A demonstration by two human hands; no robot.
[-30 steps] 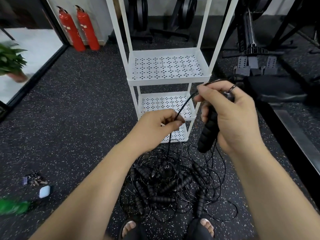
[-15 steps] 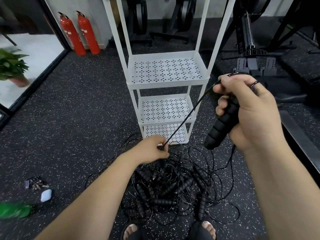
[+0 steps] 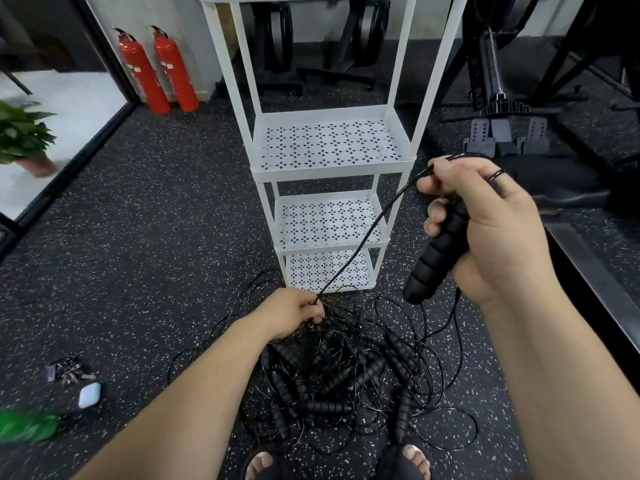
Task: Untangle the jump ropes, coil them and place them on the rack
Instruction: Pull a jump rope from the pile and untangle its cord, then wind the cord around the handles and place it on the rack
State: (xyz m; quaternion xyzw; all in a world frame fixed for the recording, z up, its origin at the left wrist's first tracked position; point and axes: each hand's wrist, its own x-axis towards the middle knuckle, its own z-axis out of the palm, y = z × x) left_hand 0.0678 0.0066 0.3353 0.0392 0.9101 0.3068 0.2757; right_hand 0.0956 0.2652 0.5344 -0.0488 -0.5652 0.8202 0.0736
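Note:
A tangled heap of black jump ropes point(image 3: 346, 379) with ribbed foam handles lies on the floor in front of a white three-shelf rack point(image 3: 329, 168). My right hand point(image 3: 485, 223) grips one black handle point(image 3: 433, 258) at the right, level with the middle shelf, and a loop of thin cord passes over its fingers. From that hand a taut cord point(image 3: 367, 233) runs down and left to my left hand point(image 3: 294, 313), which pinches it just above the heap. A second handle hangs right under my left hand.
Two red fire extinguishers point(image 3: 156, 71) stand at the back left wall. Gym machines point(image 3: 519, 109) fill the back and right. Keys point(image 3: 67, 370), a small white case point(image 3: 89, 394) and a potted plant point(image 3: 24, 136) are at the left. My sandalled feet point(image 3: 412, 459) touch the heap's near edge.
My left hand has slid down the cord from chest height to just above the heap. My right hand with the handle has moved to the right, pulling the cord straight.

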